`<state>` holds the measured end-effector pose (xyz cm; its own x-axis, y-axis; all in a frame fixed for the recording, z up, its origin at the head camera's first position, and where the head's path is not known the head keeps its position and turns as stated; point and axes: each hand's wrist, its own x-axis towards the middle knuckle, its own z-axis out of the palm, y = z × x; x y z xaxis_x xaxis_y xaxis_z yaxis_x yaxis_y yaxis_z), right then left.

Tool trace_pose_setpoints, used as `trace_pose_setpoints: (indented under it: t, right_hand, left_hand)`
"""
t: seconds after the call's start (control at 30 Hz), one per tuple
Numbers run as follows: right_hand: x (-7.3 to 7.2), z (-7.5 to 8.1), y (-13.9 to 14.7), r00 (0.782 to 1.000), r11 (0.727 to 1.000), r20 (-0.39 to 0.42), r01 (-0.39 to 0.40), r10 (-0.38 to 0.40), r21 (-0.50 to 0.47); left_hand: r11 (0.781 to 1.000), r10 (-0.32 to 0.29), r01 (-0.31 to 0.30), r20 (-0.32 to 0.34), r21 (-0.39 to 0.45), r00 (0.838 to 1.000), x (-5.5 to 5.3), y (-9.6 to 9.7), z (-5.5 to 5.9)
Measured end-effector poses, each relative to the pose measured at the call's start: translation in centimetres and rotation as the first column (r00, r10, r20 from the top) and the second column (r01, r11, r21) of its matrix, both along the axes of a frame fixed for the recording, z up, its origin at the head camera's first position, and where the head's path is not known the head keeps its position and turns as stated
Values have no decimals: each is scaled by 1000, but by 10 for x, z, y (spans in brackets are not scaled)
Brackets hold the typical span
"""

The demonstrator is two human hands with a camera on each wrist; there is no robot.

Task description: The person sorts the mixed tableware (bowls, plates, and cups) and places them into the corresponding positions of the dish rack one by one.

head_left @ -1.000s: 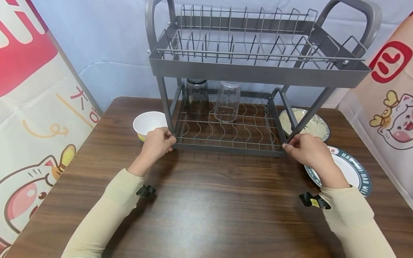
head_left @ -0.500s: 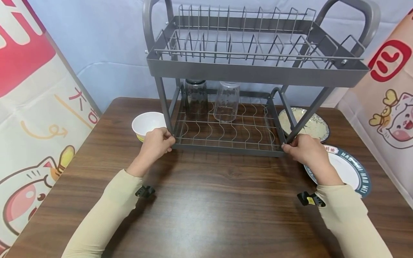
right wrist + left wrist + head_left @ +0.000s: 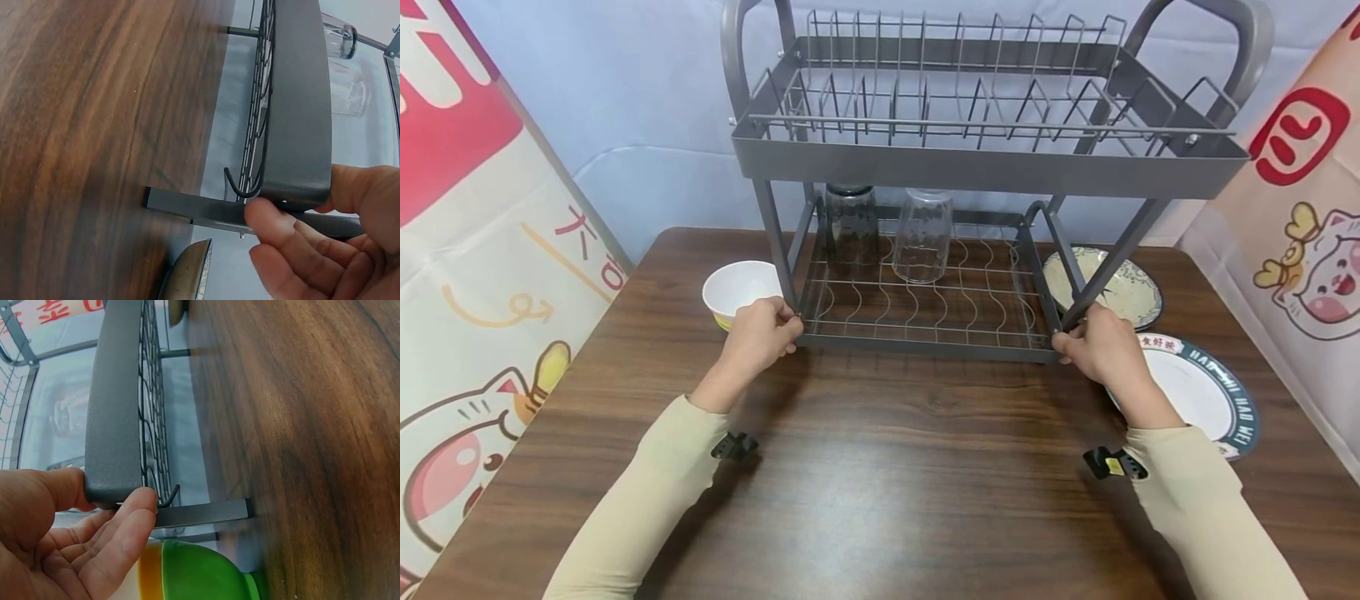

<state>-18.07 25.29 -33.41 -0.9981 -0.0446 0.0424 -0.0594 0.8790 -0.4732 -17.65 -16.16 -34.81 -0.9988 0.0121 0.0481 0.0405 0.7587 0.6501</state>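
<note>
A grey two-tier dish rack [image 3: 985, 165] stands on the wooden table. My left hand [image 3: 760, 329] pinches the front left corner of its lower tier. In the left wrist view, the thumb and fingers lie around the end of the grey front bar [image 3: 115, 406]. The front right corner is held the same way by my right hand [image 3: 1101, 337], whose fingertips come under the bar end in the right wrist view. Two upside-down glasses stand on the lower wire shelf: a dark one [image 3: 852, 225] and a clear one [image 3: 923, 237].
Left of the rack sits a white bowl [image 3: 737, 287], its outside green and yellow in the left wrist view. On the right are a patterned beige dish [image 3: 1123, 287] and, nearer, a white plate with a green lettered rim [image 3: 1225, 392]. A pale cloth [image 3: 647, 108] hangs behind.
The head view has shifted slightly, so the rack appears a little farther left. My right wrist has moved a little inward. Both hands keep their hold on the corners.
</note>
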Motion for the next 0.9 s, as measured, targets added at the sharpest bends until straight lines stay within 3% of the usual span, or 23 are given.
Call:
trace_pose_setpoints:
  t: [0.37,0.53,0.73,0.9]
  right_hand:
    - [2,0,0,1000,1000,-11,-1,1,-15]
    - [1,0,0,1000,1000,-12,1,-1,-19]
    - [1,-2,-1,1000,1000,-3,4,-4,-20]
    - [1,-3,-1,1000,1000,-21,8,-8,-12]
  left_hand:
    - [998,-56,56,-11,-19,998,2,-1,3]
    - [990,-135,133,-34,-54,990,2,-5,3]
    - [959,-252,245,-35,-142,967,6,-14,10]
    - [913,-374,353,-73,-207,925,9,-19,15]
